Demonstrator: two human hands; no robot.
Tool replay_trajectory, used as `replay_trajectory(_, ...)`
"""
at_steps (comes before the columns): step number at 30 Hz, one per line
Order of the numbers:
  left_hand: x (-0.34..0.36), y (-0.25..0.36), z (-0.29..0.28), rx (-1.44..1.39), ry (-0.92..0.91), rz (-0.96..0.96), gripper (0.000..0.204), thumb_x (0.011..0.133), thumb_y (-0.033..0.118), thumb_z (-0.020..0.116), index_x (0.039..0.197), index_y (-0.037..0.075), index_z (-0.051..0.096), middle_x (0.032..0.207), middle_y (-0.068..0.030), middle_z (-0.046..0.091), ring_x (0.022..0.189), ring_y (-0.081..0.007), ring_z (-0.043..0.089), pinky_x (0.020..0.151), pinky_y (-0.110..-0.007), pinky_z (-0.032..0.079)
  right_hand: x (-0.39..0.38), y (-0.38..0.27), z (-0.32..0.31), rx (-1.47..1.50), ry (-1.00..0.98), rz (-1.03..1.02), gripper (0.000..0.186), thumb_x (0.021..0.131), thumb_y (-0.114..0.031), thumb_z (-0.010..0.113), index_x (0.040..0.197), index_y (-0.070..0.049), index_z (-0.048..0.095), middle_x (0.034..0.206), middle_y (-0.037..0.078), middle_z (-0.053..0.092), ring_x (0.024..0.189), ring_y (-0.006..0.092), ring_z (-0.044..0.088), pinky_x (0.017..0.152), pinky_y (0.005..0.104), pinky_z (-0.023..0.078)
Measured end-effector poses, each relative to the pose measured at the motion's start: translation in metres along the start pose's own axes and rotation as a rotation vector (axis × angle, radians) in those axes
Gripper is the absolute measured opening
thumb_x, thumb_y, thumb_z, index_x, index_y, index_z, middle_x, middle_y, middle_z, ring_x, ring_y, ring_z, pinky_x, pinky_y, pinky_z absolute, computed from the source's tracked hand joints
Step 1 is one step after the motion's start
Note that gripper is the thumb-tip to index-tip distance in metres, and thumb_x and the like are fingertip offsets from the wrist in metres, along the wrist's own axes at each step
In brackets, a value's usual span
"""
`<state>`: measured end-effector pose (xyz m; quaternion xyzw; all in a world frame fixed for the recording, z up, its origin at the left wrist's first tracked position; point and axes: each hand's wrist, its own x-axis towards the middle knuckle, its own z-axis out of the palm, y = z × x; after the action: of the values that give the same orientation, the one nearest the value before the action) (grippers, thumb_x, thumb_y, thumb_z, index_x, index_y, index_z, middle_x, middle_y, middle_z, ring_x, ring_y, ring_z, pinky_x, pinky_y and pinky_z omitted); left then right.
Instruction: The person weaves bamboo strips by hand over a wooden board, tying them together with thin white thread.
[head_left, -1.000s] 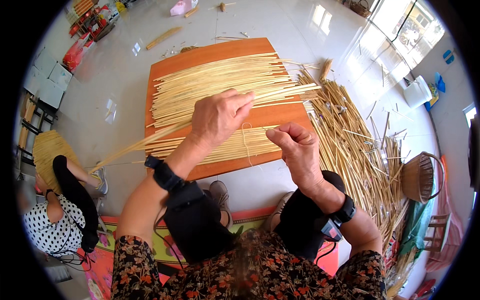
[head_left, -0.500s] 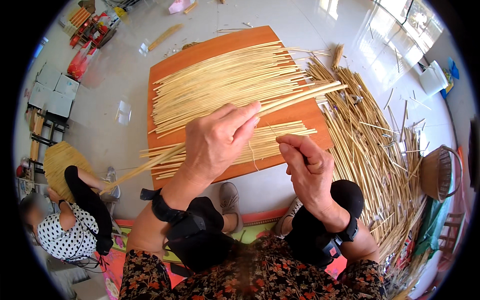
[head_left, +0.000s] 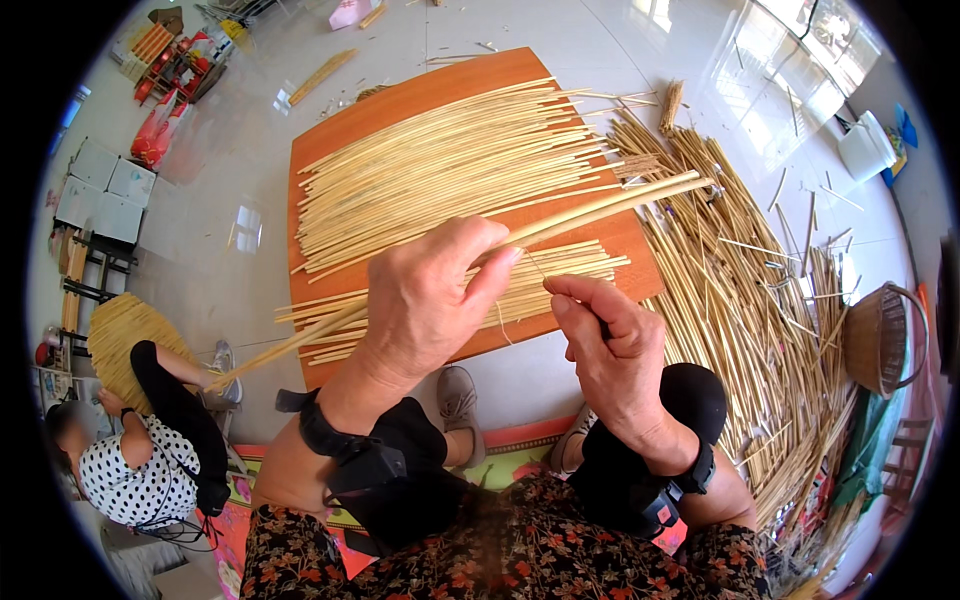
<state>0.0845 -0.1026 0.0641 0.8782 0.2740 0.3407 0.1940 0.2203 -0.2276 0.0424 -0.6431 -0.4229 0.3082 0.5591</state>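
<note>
My left hand (head_left: 430, 295) is closed around a few long pale stalks (head_left: 610, 205), held slantwise above the board with their right ends higher. Just to its right, my right hand (head_left: 615, 350) pinches a thin, needle-like strand (head_left: 538, 267) between thumb and forefinger. That strand runs up toward the stalks by my left thumb; whether it is a needle or a taut thread is too fine to tell. A loose pale thread (head_left: 503, 322) dangles below my left fingers. Beneath both hands, a smaller row of stalks (head_left: 560, 268) lies on the orange-brown board (head_left: 425, 77).
A wide layer of stalks (head_left: 440, 160) covers the board's far part. Right of it, a big heap of stalks (head_left: 740, 310) spreads over the floor, beside a woven basket (head_left: 875, 340) and a white bucket (head_left: 866, 150). At left, another person (head_left: 140, 460) sits by a round straw piece (head_left: 135, 335).
The held stalks and my left hand have dipped slightly, with the stalks' right ends a little farther right. My right hand has shifted a little left, its pinch kept.
</note>
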Motion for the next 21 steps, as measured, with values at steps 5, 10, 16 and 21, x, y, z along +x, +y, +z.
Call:
replay_trajectory(5,0.0003,0.0009,-0.0022,-0.003,0.002,0.009,0.01,0.081,0.0,0.072,0.089,0.001,0.065,0.074,-0.0076,0.067,0.062,-0.0118,0.064,0.051,-0.024,0.049,-0.0004,-0.0004,0.0015,-0.009,-0.002,-0.004,0.017,0.09,-0.006,0.063,0.106,-0.001,0.068,0.07,0.008,0.066,0.063,0.0074,0.061,0.057,0.0236,0.047)
replay_trajectory(10,0.0014,-0.0013,-0.0029,-0.029,-0.008,-0.001,0.01,0.082,0.0,0.072,0.089,0.001,0.065,0.074,-0.0072,0.066,0.062,-0.011,0.063,0.051,-0.024,0.049,0.0008,-0.0003,0.0041,-0.006,0.007,-0.005,0.017,0.09,-0.006,0.064,0.106,-0.001,0.068,0.071,0.008,0.066,0.064,0.0078,0.061,0.057,0.0238,0.048)
replay_trajectory(16,0.0019,-0.0009,-0.0043,-0.038,-0.03,-0.02,0.01,0.082,-0.001,0.071,0.088,0.001,0.065,0.074,-0.007,0.066,0.062,-0.01,0.062,0.052,-0.023,0.049,0.0014,-0.0011,0.005,-0.003,0.004,-0.001,0.017,0.09,-0.006,0.064,0.106,-0.001,0.068,0.072,0.008,0.066,0.064,0.0073,0.06,0.057,0.0234,0.048)
replay_trajectory(21,0.0015,-0.0036,-0.0029,-0.072,-0.027,-0.038,0.009,0.082,-0.002,0.071,0.088,0.0,0.064,0.073,-0.0066,0.066,0.063,-0.0086,0.062,0.054,-0.023,0.05,0.0011,0.0003,0.0058,0.006,0.006,-0.011,0.017,0.091,-0.006,0.063,0.107,-0.001,0.068,0.072,0.007,0.066,0.064,0.006,0.058,0.058,0.0227,0.047)
